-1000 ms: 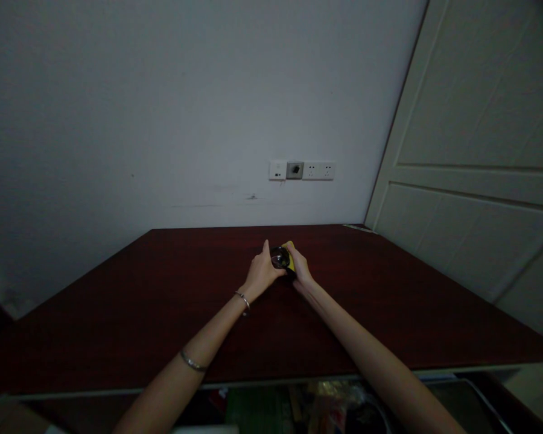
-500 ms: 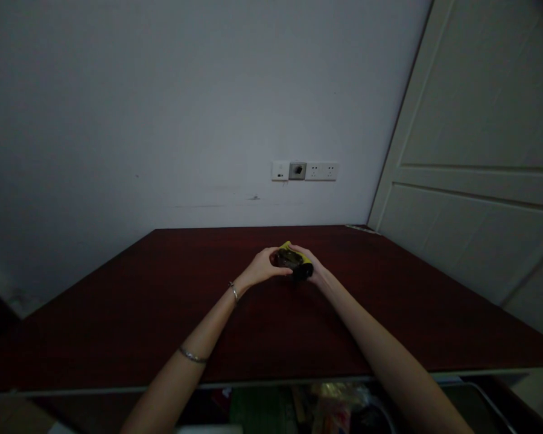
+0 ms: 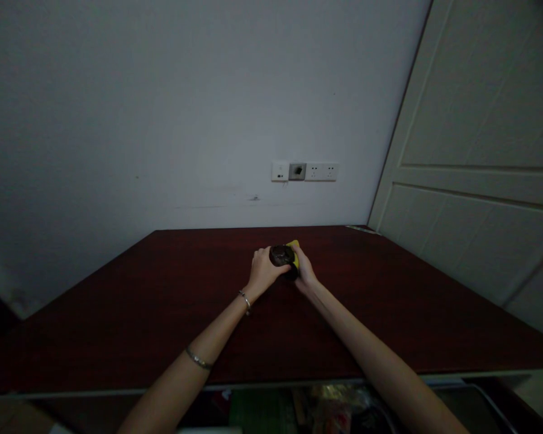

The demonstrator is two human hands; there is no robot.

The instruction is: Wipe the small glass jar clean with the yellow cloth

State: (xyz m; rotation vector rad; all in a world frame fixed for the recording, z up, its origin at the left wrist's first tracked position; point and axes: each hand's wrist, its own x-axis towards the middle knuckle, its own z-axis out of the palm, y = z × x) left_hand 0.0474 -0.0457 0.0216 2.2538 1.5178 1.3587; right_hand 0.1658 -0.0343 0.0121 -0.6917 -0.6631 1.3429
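Note:
Over the middle of the dark red tabletop [image 3: 172, 313], both hands are closed around a small dark, shiny, rounded object [image 3: 281, 255]. Yellow and black parts show along its right side; its exact kind is too dim to tell. My left hand [image 3: 263, 269] grips the dark side, with the thumb across the near edge. From the right, my right hand [image 3: 306, 269] wraps the yellow part [image 3: 295, 246]. I cannot tell whether the dark and yellow parts are one piece. Its underside is hidden by the fingers.
A pale wall [image 3: 208, 120] with a row of sockets [image 3: 321, 172] stands behind the table. On the right is a white panelled door [image 3: 479, 120]. Below the table's front edge sits an open space with a green item [image 3: 260, 413] and crinkled plastic packaging [image 3: 339, 404].
The object has turned in my hands, so its dark rounded face now shows more. My right hand has shifted slightly left, and my left wrist has rotated and moved slightly right.

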